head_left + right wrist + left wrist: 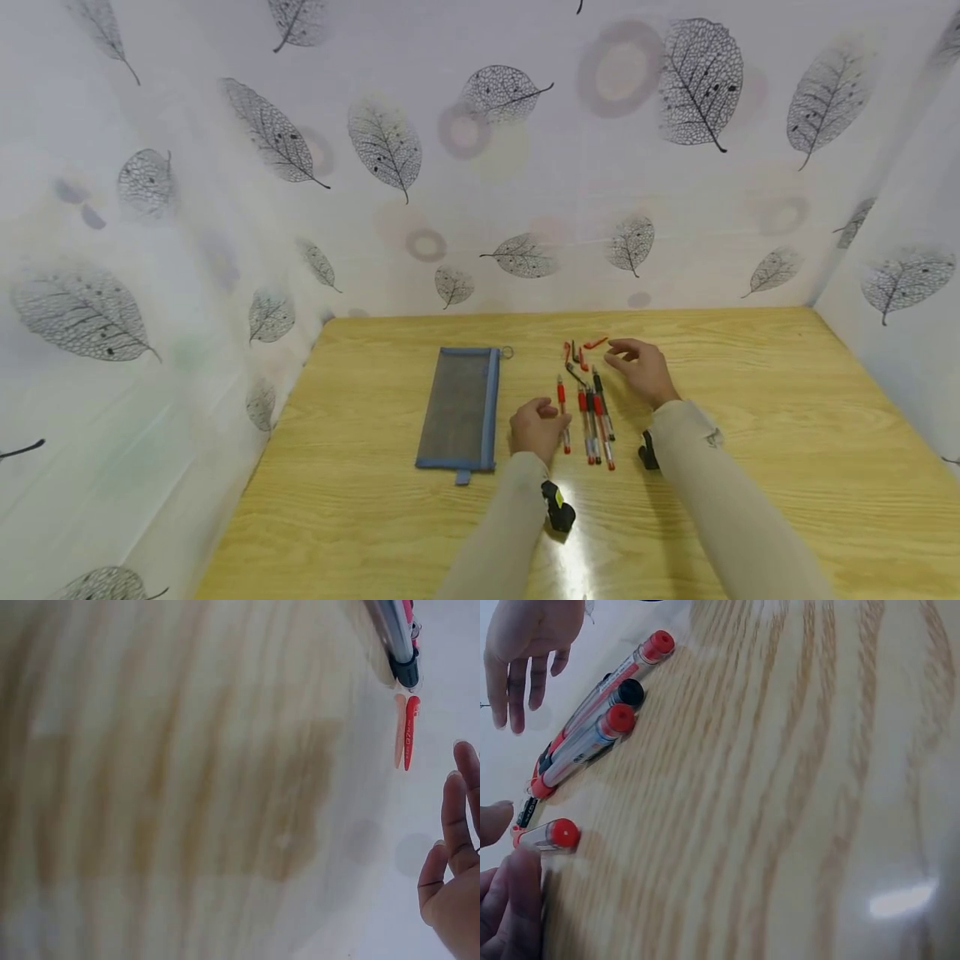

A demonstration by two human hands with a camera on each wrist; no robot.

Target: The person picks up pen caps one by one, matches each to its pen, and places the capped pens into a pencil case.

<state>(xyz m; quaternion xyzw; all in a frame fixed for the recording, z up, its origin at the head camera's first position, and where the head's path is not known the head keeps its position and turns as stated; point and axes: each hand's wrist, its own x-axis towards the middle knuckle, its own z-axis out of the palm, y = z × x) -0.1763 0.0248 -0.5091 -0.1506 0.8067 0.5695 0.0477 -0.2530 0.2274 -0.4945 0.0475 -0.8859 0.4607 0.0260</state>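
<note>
My left hand is over a red gel pen lying at the left of the pens. In the left wrist view its thumb and fingers stand apart on either side of that pen's red end. Right of it lies a group of red and black pens, side by side. My right hand hovers with loosely bent fingers near a loose red pen cap. The right wrist view shows this red cap beside the fingers, apart from them. Several more red and black caps lie scattered beyond the pens.
A grey mesh pouch with blue edging and a zip lies flat to the left of the pens. The wooden table meets walls covered in leaf-patterned cloth at the back and both sides.
</note>
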